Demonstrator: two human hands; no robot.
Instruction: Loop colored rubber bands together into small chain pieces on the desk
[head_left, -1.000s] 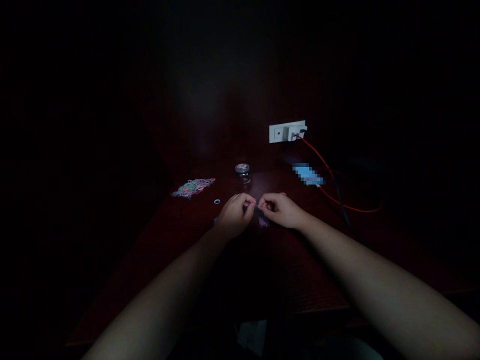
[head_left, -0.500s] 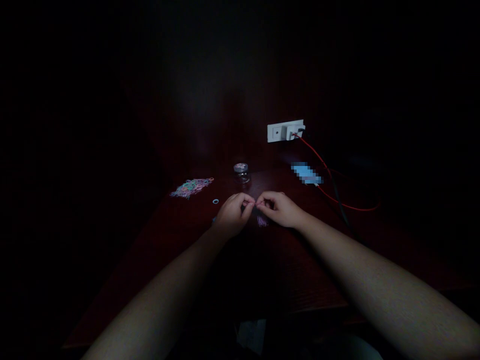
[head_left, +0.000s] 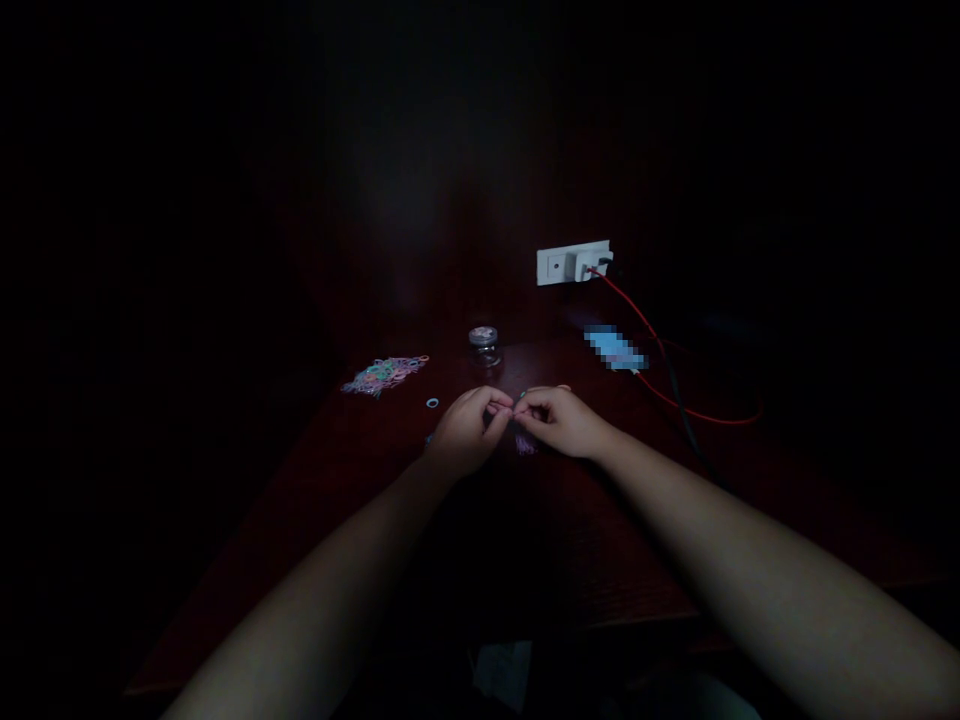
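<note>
My left hand (head_left: 469,430) and my right hand (head_left: 559,418) meet over the dark red table (head_left: 555,540), fingertips pinched close together. Whatever lies between the fingertips is too small to name. Just below my right fingers is a small bunch of purple bands (head_left: 526,444). A single pale blue ring (head_left: 432,403) lies left of my left hand. Farther left spreads a pile of coloured bands (head_left: 386,374). Behind my hands stands a clear jar (head_left: 484,347) with its lid on.
A white wall socket (head_left: 574,262) holds a plug with a red cable (head_left: 630,302) and a black cable (head_left: 679,395). A blurred blue object (head_left: 615,347) lies at the red cable's end. Something pale (head_left: 502,672) shows below the table's front edge.
Both hands keep nearly the same place and pinch. A small green spot now shows by my right fingertips. The whole view has shifted very slightly.
</note>
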